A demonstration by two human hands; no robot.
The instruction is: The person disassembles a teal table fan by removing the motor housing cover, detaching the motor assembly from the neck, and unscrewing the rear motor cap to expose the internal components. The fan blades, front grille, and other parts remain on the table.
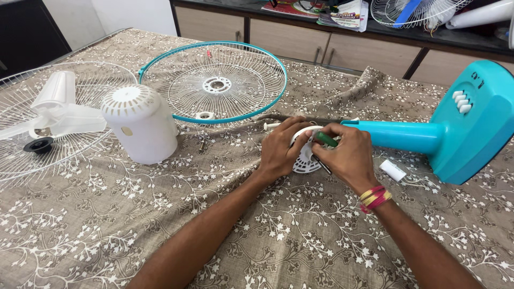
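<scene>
Both forearms come in from the near edge over the patterned cloth (300, 235). The left hand (281, 150) has its fingers curled closed around the left side of a small white round part (305, 155), which lies on the cloth at the middle of the scene. The right hand (348, 155), with a red and yellow band (376, 198) on the wrist, closes its fingers on a green-handled screwdriver (325, 140); the dark shaft points down to the white part. Just right of this hand lies a small white block (393, 170).

To the right, touching the hands' area, is the teal fan stand (460, 128), lying on its side, with white buttons (462, 101) on its base. To the left stands a white motor cover (140, 124), upright on the cloth. Further left, a white grille (21, 155) lies flat, and the white blades (59, 109) and a black knob (38, 144) lie on it.

Behind the hands, a second grille with a teal rim (214, 83) lies flat. At the far side a dark counter (385, 29) carries papers (342, 15) and another white grille (412, 12).
</scene>
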